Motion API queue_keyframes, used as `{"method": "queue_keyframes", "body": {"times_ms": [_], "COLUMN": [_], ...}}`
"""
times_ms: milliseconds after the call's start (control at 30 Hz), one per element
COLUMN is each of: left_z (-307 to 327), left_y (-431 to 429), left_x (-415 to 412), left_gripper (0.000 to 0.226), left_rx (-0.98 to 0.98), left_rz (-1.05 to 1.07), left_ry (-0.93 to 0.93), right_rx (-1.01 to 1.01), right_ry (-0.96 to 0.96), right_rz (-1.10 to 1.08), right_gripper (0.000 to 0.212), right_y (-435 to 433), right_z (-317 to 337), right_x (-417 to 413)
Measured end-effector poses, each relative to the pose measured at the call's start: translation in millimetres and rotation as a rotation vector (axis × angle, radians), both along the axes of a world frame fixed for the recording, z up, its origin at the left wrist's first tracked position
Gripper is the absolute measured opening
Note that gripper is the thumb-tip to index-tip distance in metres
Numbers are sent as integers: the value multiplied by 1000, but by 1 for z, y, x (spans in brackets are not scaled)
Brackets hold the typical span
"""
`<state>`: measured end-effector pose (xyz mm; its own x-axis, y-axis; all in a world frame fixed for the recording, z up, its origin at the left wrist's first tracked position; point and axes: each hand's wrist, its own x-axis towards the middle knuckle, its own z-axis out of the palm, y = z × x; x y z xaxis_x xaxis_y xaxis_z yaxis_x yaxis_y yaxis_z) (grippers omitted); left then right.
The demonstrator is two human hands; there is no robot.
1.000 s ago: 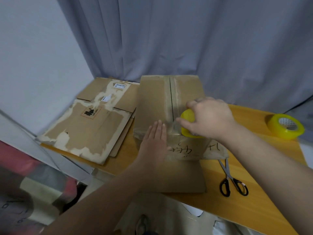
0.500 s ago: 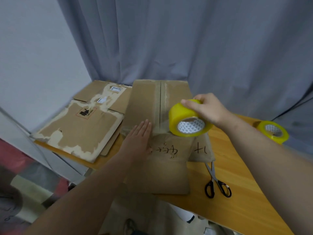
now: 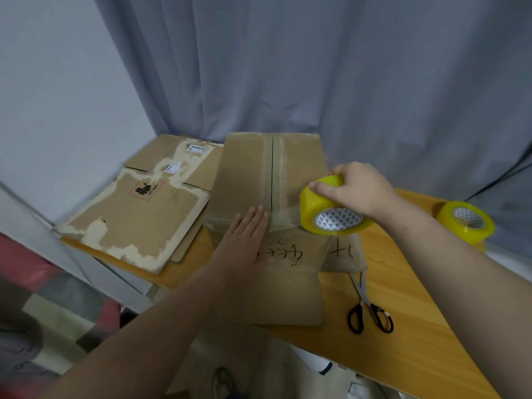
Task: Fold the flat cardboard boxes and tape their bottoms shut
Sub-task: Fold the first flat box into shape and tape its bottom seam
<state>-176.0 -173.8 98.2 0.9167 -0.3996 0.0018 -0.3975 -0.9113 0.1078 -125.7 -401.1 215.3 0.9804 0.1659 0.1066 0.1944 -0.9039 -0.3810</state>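
A folded cardboard box (image 3: 244, 174) stands bottom-up on the wooden table (image 3: 403, 312), its two bottom flaps meeting at a centre seam. My left hand (image 3: 244, 240) lies flat with straight fingers on the box's near edge, just left of the seam. My right hand (image 3: 357, 188) grips a yellow tape roll (image 3: 331, 211) from above, held over the box's near right corner. A clear strip of tape runs from the roll to the seam beside my left fingers. Handwriting marks the box's front side.
A stack of flat cardboard boxes (image 3: 135, 214) lies at the left of the table. Black-handled scissors (image 3: 368, 309) rest to the right of the box. A second yellow tape roll (image 3: 466, 223) sits at the far right. A grey curtain hangs behind.
My right hand has lifted the tape roll off the seam and drawn it back to the right, pulling tape out. My left hand stays pressed on the box's near edge.
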Motion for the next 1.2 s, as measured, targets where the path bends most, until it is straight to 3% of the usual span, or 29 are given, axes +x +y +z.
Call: {"method": "queue_keyframes", "body": {"times_ms": [233, 367, 533, 700, 1000, 1200], "left_z": [-1, 4, 8, 5, 7, 13], "left_y": [-28, -21, -25, -23, -28, -70], "left_x": [7, 7, 8, 6, 6, 0], "left_gripper": [89, 88, 87, 83, 80, 79], "left_rx": [3, 18, 1, 11, 25, 75], "left_rz": [11, -7, -16, -19, 15, 179], "left_ry": [1, 2, 42, 32, 37, 47], "right_rx": [-127, -233, -556, -527, -500, -390], "right_ry": [-47, -34, -58, 158, 298, 408], "right_rz": [43, 55, 104, 31, -30, -50], "right_gripper": [44, 54, 48, 65, 85, 87], "right_y": [15, 17, -19, -45, -50, -45], "right_z": [-1, 12, 26, -15, -59, -77], "right_x": [0, 2, -2, 0, 14, 23]}}
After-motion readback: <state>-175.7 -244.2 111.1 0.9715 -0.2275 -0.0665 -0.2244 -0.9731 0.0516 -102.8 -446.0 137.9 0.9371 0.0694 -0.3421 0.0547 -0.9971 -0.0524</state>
